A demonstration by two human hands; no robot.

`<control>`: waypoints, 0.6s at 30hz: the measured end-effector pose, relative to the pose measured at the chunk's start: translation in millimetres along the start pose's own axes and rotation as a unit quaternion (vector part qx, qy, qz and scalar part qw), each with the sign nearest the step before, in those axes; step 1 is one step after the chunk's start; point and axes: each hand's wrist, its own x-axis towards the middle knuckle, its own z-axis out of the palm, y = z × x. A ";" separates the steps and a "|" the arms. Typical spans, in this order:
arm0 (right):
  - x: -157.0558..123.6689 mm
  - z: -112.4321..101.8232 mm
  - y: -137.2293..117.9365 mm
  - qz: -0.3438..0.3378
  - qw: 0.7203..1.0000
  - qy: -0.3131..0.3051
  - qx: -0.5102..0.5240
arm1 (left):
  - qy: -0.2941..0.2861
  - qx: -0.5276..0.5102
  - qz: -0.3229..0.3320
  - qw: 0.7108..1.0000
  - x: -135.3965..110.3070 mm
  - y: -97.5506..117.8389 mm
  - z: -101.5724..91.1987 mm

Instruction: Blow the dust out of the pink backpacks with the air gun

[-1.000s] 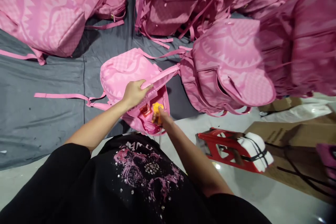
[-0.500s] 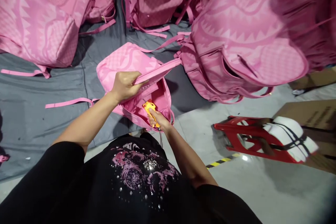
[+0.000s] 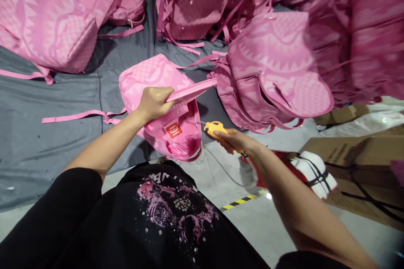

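Two firm grips — pink flap (image 3: 193, 89) inside left fingers (image 3: 161, 92), yellow tool (image 3: 213, 127) inside right fingers (image 3: 227, 147).

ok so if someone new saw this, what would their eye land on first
Probably the bright yellow tool in the right hand, held out just to the right of the small open pink backpack. Next comes the red label inside that backpack, below the flap gripped by the left hand. Beyond them, larger pink backpacks with jagged, tooth-like prints fill the far side and the right.
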 end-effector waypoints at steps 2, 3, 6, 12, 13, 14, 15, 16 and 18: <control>7.8 4.2 8.1 -0.039 0.994 0.007 0.099 | -0.006 0.015 0.017 1.000 -2.6 2.4 -1.4; 13.0 7.2 10.7 -0.045 0.991 0.001 0.124 | -0.012 0.025 0.028 0.999 -3.8 3.5 -2.0; 25.9 18.5 15.0 -0.060 0.987 -0.023 0.149 | -0.042 0.054 0.064 0.996 -9.0 7.9 -2.4; 14.4 20.0 47.7 -0.044 0.993 -0.026 0.106 | -0.120 0.053 0.092 0.987 -68.2 38.9 3.3; 7.1 13.7 59.2 -0.032 0.993 -0.032 0.112 | -0.143 0.038 0.070 0.987 -88.8 45.0 4.3; -0.5 5.9 71.4 -0.022 0.990 -0.042 0.129 | -0.168 0.018 0.047 0.984 -111.4 49.5 5.5; -7.1 -2.6 82.9 -0.019 0.986 -0.048 0.159 | -0.187 -0.014 0.018 0.982 -134.8 51.6 6.9; -11.1 -11.0 92.6 -0.023 0.980 -0.046 0.193 | -0.211 -0.060 -0.013 0.976 -157.5 50.8 8.5; -5.8 -24.1 101.3 -0.036 0.967 -0.002 0.254 | -0.228 -0.150 -0.115 0.955 -194.0 39.1 12.7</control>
